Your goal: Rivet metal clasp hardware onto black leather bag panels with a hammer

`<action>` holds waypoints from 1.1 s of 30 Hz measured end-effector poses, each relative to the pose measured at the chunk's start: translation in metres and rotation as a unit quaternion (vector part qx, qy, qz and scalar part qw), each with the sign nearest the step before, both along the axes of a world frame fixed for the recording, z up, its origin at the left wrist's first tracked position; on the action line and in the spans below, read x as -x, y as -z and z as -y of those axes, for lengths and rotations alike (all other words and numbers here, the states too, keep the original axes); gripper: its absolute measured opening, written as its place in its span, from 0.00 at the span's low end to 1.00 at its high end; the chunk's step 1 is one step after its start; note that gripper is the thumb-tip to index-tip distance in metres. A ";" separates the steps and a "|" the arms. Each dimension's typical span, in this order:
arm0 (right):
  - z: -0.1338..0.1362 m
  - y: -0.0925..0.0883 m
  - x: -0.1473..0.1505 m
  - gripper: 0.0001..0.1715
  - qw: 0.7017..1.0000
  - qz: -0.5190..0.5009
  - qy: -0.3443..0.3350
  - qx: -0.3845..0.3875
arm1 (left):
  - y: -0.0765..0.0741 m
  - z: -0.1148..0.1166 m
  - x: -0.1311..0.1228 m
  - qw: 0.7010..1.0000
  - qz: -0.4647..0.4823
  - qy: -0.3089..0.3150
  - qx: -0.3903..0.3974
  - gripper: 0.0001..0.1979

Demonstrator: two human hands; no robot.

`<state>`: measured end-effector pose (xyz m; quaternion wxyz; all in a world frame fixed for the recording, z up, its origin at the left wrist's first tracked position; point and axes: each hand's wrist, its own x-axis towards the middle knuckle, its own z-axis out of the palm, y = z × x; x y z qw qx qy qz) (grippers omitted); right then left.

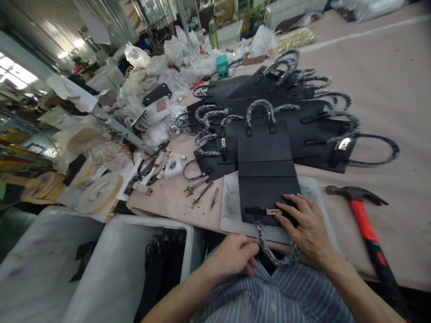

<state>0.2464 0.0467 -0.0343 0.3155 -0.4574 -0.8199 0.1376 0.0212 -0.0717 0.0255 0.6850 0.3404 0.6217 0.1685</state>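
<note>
A flat black bag panel point(266, 166) lies on a pale board point(231, 211) at the table's front edge. Its plastic-wrapped handle point(261, 233) hangs over the edge towards my lap. Near its lower end sits a black strap with a shiny metal clasp point(273, 212). My right hand point(307, 226) rests on the panel, fingers spread, fingertips touching the clasp's right end. To the left of the hanging handle, my left hand point(235, 255) is loosely closed above my lap. Whether anything small is between its fingers is hidden.
A hammer point(365, 220) with a red and black handle lies on the right. Small tools point(202, 195) lie left of the board. Several black bag pieces point(319, 134) are heaped behind. White bins point(134, 233) stand at lower left, below plastic bags point(168, 67) and tape rolls point(101, 193).
</note>
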 end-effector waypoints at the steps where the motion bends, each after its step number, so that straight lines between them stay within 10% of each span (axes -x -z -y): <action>1: 0.000 0.000 0.000 0.19 1.000 -0.002 0.001 0.001 | -0.006 -0.006 0.020 0.997 -0.068 -0.007 -0.047 0.15; 6: 0.000 0.003 0.001 0.19 1.000 -0.003 0.003 -0.004 | -0.024 -0.045 0.130 0.820 -0.526 -0.032 -0.223 0.12; 9: 0.000 0.004 0.001 0.19 1.000 -0.002 0.005 -0.005 | -0.025 -0.067 0.176 0.762 -0.614 0.003 -0.205 0.12; 19: 0.000 0.000 0.002 0.18 1.000 0.003 0.011 0.001 | -0.017 -0.111 0.188 0.761 -0.600 0.089 -0.229 0.10; 26: 0.000 0.001 0.004 0.17 1.000 0.002 0.013 -0.003 | -0.009 -0.100 0.173 0.818 -0.525 0.141 -0.188 0.11; 33: 0.003 -0.009 0.007 0.16 1.000 0.002 0.016 0.008 | 0.007 -0.099 0.168 0.803 -0.540 0.169 -0.186 0.13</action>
